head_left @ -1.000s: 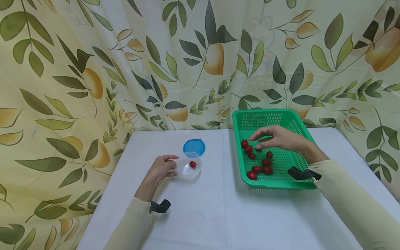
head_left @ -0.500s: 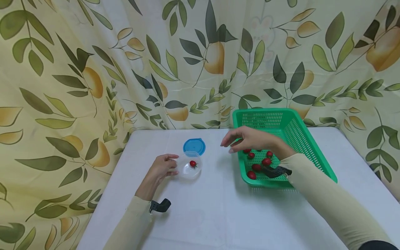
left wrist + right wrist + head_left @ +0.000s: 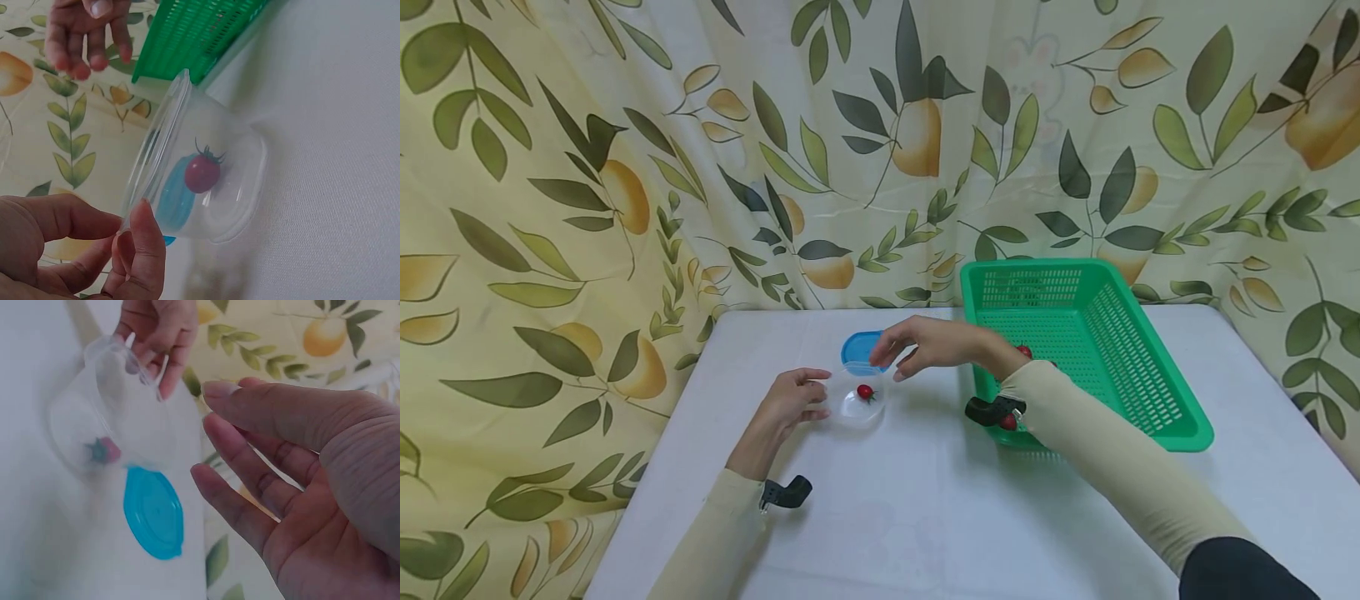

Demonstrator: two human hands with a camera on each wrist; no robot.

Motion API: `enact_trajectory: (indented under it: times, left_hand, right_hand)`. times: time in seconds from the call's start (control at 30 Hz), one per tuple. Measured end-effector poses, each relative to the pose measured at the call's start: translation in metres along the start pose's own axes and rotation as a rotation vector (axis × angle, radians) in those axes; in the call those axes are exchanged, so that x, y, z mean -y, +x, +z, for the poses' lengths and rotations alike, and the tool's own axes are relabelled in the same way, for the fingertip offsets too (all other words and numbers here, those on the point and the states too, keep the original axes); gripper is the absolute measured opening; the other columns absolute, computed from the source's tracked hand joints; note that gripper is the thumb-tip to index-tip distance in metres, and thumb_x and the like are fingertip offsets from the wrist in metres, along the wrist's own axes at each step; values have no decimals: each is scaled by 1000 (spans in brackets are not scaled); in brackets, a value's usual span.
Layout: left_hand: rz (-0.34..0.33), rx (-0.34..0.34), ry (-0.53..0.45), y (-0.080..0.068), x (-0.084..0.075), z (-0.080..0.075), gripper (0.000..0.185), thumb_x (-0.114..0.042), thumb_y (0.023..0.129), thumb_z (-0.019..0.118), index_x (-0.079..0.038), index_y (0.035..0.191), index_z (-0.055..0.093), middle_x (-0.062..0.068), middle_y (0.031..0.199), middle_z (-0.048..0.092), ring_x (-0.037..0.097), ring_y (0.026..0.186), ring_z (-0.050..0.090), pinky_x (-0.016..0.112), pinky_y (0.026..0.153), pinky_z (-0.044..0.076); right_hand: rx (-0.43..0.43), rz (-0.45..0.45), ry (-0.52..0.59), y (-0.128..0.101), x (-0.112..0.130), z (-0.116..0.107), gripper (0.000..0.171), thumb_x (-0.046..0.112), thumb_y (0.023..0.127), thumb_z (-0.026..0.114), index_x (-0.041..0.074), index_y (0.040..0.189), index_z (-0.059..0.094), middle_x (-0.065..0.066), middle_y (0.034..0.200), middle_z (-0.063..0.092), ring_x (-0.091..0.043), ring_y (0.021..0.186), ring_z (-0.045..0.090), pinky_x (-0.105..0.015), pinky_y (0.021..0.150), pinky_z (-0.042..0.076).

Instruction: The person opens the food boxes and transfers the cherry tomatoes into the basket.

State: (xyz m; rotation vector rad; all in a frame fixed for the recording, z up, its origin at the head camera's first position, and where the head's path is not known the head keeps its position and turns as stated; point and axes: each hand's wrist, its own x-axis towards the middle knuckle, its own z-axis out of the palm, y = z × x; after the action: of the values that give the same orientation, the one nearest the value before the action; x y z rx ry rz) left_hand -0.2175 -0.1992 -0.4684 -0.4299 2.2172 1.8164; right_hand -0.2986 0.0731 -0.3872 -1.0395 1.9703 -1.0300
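Observation:
A clear plastic container (image 3: 854, 414) stands on the white table with one cherry tomato (image 3: 865, 392) in it. My left hand (image 3: 789, 407) pinches its rim from the left side; the left wrist view shows the fingertips (image 3: 145, 234) at that rim. My right hand (image 3: 925, 346) hangs beyond the container's right side, over the edge of the blue lid (image 3: 859, 346). In the right wrist view the right hand's fingers (image 3: 240, 512) are loosely bent, and nothing shows between them and the thumb. The lid lies behind the container.
A green perforated basket (image 3: 1172, 408) stands at the right with several cherry tomatoes inside, mostly hidden behind the right forearm. A leaf-and-fruit patterned curtain (image 3: 880, 208) hangs along the table's back edge. Both wrists wear black camera mounts.
My right hand has moved left from above the basket to beside the container and lid. My left hand keeps its grip on the rim, and the container stays in place.

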Motion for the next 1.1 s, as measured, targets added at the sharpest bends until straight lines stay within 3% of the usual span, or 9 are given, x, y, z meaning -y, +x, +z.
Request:
enact_trajectory:
  times: [0.47,0.83,1.1]
  left_hand:
    - [8,11,-28,2,1,-1,37,2,93,60,-2,130,65,12,105,56,27,92,56,32,72,64]
    - [40,20,-38,2,0,0,40,6,90,58,0,129,64,13,104,55,21,87,58,32,71,64]
    - [37,21,-41,1,1,-1,41,6,89,58,0,129,63,12,103,56,21,86,57,32,70,64]
  right_hand:
    - [42,-10,33,49,-5,33,46,1,91,72,2,136,60,-17,138,60,-36,131,56,-35,103,55]
    - [44,21,-104,75,-5,57,40,-14,91,59,-2,130,62,-20,134,63,-30,125,61,-35,106,52]
    - [22,79,-103,81,-6,65,35,-15,92,58,-1,124,63,-18,131,63,-28,121,61,-38,106,53]
